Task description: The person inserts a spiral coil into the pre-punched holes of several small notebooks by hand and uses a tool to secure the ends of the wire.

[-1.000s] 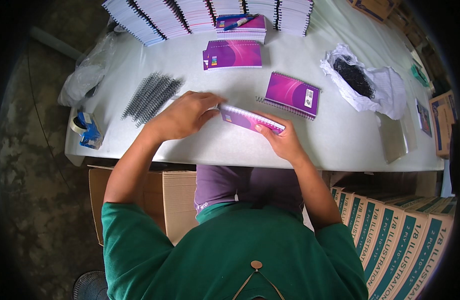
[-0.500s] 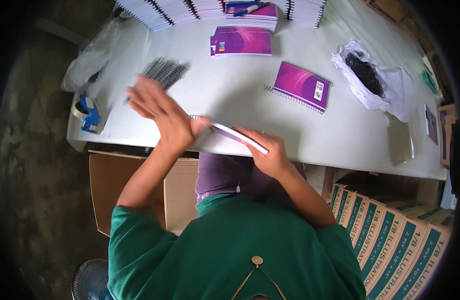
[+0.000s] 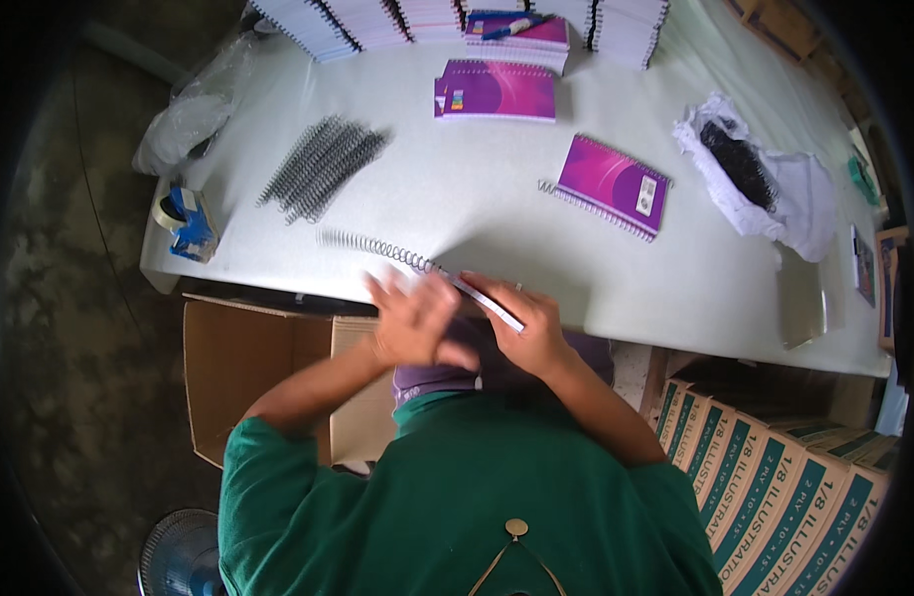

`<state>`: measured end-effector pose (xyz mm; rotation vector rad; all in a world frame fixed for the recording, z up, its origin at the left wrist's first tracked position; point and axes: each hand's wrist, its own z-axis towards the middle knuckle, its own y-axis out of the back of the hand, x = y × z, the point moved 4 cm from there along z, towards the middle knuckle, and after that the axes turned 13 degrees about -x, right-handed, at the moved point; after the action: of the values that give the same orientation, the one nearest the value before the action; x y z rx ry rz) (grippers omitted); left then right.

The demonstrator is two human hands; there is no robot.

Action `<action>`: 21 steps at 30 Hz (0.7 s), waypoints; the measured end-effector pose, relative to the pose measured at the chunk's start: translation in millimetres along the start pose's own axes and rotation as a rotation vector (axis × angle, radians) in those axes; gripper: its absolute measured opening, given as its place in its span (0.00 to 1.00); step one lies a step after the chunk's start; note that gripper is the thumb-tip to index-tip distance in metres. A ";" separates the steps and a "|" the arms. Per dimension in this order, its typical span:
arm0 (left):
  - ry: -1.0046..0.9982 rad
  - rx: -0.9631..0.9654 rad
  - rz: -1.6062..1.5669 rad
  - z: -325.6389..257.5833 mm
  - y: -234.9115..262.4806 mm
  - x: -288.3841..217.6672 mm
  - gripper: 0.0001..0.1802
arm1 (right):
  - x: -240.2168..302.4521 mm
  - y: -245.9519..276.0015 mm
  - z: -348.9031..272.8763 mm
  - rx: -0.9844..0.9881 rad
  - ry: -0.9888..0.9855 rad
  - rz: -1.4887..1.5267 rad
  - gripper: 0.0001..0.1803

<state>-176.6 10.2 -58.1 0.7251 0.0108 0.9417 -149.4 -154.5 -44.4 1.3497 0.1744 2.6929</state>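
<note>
My right hand (image 3: 528, 323) grips a thin notebook (image 3: 492, 304), seen edge-on above the table's front edge. From the notebook's left end a black spiral wire (image 3: 392, 251) sticks out to the left, its far end smeared by motion. My left hand (image 3: 417, 318) is beside the notebook's left end, blurred, with fingers spread; whether it touches the wire cannot be made out. A purple notebook (image 3: 616, 184) with a spiral along its near edge lies to the right on the table. To the left is a pile of loose spiral wires (image 3: 323, 169).
Purple notebooks (image 3: 501, 91) lie at the back, near a stack with pens (image 3: 516, 27) on top. White wrapping (image 3: 799, 199) holds black coils (image 3: 737, 164) at right. A tape dispenser (image 3: 189, 228) sits at the left edge. Cartons (image 3: 774, 477) stand below right; an open box (image 3: 248, 368) below left.
My left hand has swung down and toward me from above the table to beside the notebook. The wire now shows longer out of its left end. My right hand keeps its grip.
</note>
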 end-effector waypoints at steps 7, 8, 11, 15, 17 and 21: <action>0.158 0.109 -0.288 -16.2 -14.4 -13.8 0.60 | -0.8 -4.2 -2.0 -0.017 0.001 0.025 0.26; -0.003 0.033 -0.242 -7.8 -6.6 -14.9 0.55 | 0.8 -2.4 0.1 -0.009 0.026 0.006 0.25; 0.258 -0.270 -0.075 49.0 0.0 33.5 0.52 | 5.8 -8.6 2.3 0.092 0.065 -0.030 0.26; 0.131 0.016 -0.335 9.0 -21.8 -10.9 0.64 | 1.0 -7.0 -0.3 0.055 -0.064 0.000 0.25; -0.010 -0.112 -0.239 17.6 -15.9 -7.4 0.64 | -2.5 -3.5 6.9 0.034 -0.052 0.005 0.24; 0.285 -0.366 -0.030 35.6 -41.1 26.8 0.58 | 1.2 -15.2 7.0 0.110 -0.005 0.001 0.22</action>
<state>-119.3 -5.3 -46.3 0.2496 0.0974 0.9784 -143.6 -139.0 -41.7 1.3854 0.3261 2.7172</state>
